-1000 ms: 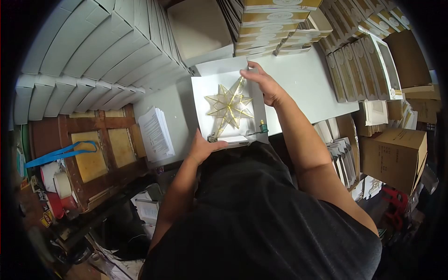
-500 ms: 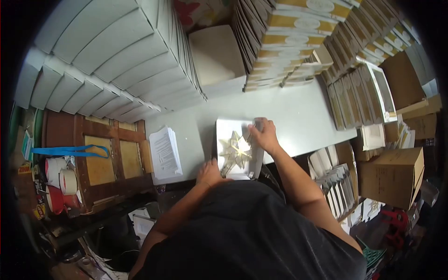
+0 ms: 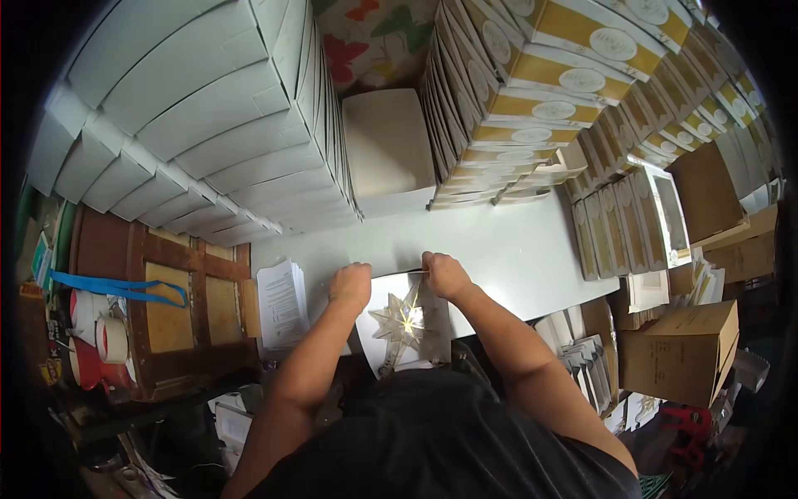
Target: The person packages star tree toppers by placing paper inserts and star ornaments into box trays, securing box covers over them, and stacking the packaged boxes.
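Open white shallow cardboard box (image 3: pixel 436 331) sat at the near edge of the pale grey surface (image 3: pixel 499 237), overhanging it, lower end up against the black shirt (image 3: pixel 432 416). Probably placed there so the torso could brace it. Clear, gold-edged, many-pointed star (image 3: pixel 401 320) lay inside, face up, one point toward the box's far right corner; box walls likely kept it from sliding. Right hand (image 3: pixel 445 276) was at that corner, fingers narrow, apparently pinching the rim. Left hand (image 3: pixel 350 286) was at the far left corner, fingers curled; can't tell if they had hold of the card. Hands on opposite corners looked like a way to keep the box square. Stack of white printed sheets (image 3: pixel 283 305) lay along the surface's left edge, apart from the work.
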Action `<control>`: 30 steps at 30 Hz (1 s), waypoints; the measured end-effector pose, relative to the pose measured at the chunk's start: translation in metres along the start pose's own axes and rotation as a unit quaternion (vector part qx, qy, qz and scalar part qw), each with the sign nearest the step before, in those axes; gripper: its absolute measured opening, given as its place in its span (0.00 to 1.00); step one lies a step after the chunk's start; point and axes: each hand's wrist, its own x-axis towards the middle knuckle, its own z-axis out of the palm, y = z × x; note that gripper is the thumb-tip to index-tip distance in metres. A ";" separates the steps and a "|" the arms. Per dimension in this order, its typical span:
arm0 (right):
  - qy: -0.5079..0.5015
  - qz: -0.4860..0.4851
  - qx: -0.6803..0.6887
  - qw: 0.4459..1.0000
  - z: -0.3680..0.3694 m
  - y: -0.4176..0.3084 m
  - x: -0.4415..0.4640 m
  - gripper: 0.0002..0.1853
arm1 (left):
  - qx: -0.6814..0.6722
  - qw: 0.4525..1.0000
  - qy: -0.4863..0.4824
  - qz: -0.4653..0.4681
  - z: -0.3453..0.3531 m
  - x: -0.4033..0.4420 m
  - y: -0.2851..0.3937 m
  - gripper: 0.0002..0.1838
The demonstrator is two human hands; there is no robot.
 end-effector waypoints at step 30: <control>0.249 0.106 0.031 0.962 0.019 0.012 -0.105 0.39 | 0.085 0.951 0.273 0.119 0.103 -0.083 0.023 0.32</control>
